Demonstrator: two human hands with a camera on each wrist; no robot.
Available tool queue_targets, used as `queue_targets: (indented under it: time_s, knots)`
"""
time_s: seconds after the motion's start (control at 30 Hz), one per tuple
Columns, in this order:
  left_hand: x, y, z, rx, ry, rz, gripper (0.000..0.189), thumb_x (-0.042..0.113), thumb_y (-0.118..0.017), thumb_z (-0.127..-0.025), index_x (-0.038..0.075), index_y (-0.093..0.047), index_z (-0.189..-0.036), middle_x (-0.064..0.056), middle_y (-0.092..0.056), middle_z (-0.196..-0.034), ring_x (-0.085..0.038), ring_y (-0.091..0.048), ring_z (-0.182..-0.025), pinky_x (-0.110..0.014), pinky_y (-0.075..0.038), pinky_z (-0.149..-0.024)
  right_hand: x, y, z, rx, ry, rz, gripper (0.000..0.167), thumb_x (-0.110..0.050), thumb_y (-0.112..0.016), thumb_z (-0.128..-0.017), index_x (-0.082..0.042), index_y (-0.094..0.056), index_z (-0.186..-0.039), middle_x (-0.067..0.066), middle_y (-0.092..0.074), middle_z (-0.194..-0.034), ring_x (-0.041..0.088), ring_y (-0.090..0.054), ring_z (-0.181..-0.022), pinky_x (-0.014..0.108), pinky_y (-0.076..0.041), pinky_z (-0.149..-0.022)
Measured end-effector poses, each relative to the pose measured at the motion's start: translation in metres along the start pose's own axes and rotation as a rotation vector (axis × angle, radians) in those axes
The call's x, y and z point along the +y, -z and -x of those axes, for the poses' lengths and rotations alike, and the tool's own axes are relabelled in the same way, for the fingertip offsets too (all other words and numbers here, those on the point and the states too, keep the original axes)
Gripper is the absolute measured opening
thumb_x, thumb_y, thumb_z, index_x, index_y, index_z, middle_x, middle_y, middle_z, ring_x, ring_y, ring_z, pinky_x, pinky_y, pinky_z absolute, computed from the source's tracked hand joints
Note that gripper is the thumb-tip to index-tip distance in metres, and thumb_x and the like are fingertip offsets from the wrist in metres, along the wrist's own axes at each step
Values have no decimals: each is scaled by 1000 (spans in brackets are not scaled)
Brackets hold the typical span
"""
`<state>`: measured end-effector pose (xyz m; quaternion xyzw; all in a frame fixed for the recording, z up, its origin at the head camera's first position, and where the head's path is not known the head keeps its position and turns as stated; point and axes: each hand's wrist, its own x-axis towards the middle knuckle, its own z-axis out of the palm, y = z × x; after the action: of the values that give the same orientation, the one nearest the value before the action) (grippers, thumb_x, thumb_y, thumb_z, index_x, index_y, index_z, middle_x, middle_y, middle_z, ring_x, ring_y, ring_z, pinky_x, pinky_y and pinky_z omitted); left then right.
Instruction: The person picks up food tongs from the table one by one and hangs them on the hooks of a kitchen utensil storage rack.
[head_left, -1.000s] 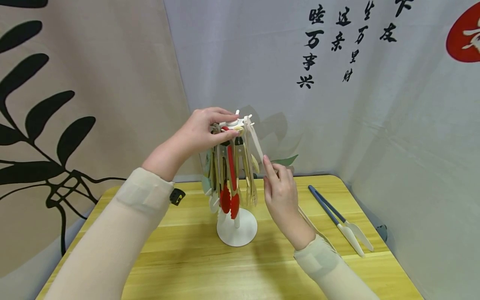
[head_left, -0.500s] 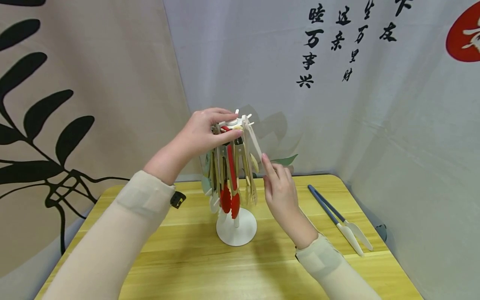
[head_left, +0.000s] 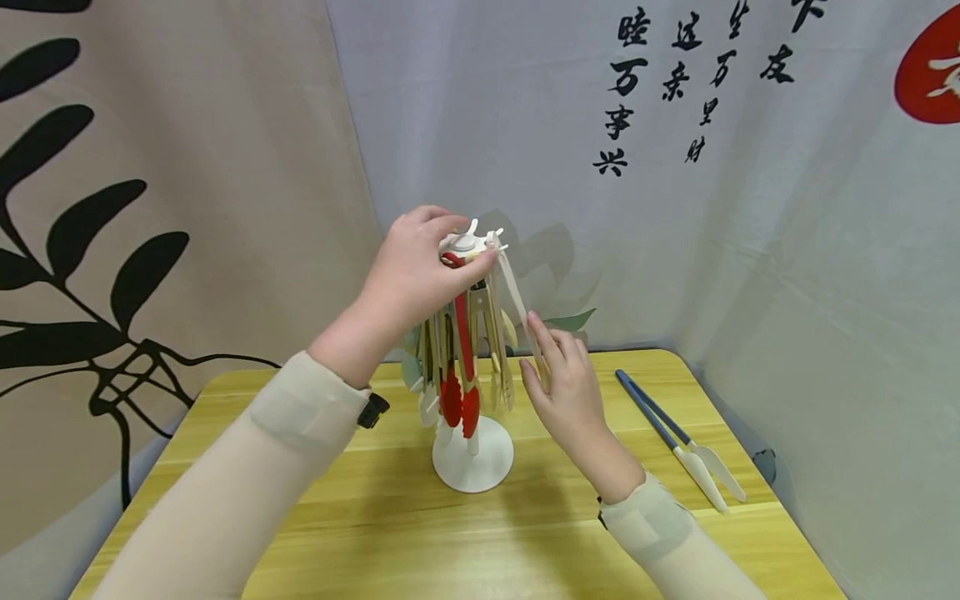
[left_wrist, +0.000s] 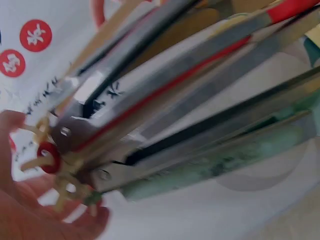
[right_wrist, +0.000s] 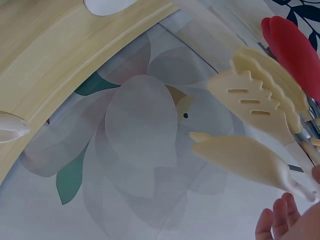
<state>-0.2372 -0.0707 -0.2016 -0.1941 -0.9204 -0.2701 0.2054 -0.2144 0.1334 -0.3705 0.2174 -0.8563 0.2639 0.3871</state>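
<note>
A white utensil rack (head_left: 480,475) stands on the table, hung with several tongs, among them red-tipped tongs (head_left: 469,408). My left hand (head_left: 420,258) is at its top, fingers arched over the hub and thumb tip right at a hook on the right. The left wrist view shows looped tong ends (left_wrist: 49,157) between its spread thumb and fingers. A pair of cream tongs (head_left: 513,287) hangs slanted from that side, its broad head (right_wrist: 240,155) plain in the right wrist view. Beside its lower part, my right hand (head_left: 570,392) has a straight index finger against it and the thumb held apart.
Blue-handled tongs with pale tips (head_left: 708,479) lie on the wooden table (head_left: 360,533) to the right. A printed curtain (head_left: 510,108) hangs close behind the table's rear edge.
My left hand has shifted right, its fingers lifting from the hub and its thumb reaching the right-hand hook. My right hand's fingers and thumb have spread, loosening around the cream tongs.
</note>
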Motion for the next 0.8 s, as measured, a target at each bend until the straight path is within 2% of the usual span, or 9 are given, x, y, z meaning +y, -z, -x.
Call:
queue_targets:
  time_s: [0.13, 0.33, 0.43, 0.5, 0.63, 0.8]
  knots:
    - [9, 1, 3, -5, 83, -57, 61, 59, -56, -82, 15, -62, -123, -6, -52, -127, -25, -44, -119, -40, -45, -94, 5, 5, 4, -22, -48, -38, 59, -23, -60, -92, -23, -37, -146, 10, -55, -116, 24, -51, -98, 38, -44, -78]
    - [20, 1, 5, 6, 121, -135, 50, 54, -52, -84, 11, -67, -105, -8, -53, -113, -27, -44, -105, -38, -48, -82, 20, 11, 13, -11, -92, -33, 61, -23, -62, -91, -26, -37, -146, 8, -55, -114, 25, -50, -97, 38, -44, -74]
    - [25, 1, 5, -21, 136, -224, 52, 55, -45, -87, 12, -66, -107, -8, -54, -113, -29, -41, -105, -39, -48, -79, 30, 14, 19, -18, -131, -23, 62, -23, -63, -90, -26, -36, -146, 9, -55, -113, 27, -50, -99, 41, -43, -76]
    - [28, 1, 5, -46, 142, -291, 56, 56, -40, -89, 13, -64, -114, -9, -53, -114, -30, -38, -107, -39, -46, -81, 37, 17, 23, -49, -188, -7, 61, -25, -62, -91, -28, -35, -147, 9, -54, -115, 27, -49, -101, 42, -43, -76]
    - [32, 1, 4, -94, 159, -385, 61, 57, -32, -91, 12, -61, -120, -10, -51, -115, -33, -36, -105, -40, -43, -81, 53, 23, 31, -182, -323, 58, 62, -32, -58, -93, -28, -32, -148, 12, -48, -124, 31, -47, -108, 45, -45, -74]
    - [34, 1, 5, -109, 203, -336, 59, 56, -33, -91, 10, -60, -118, -12, -48, -119, -35, -42, -98, -43, -49, -75, 74, 28, 42, -450, -465, 112, 72, -39, -57, -92, -20, -21, -152, 21, -37, -136, 39, -38, -122, 55, -44, -85]
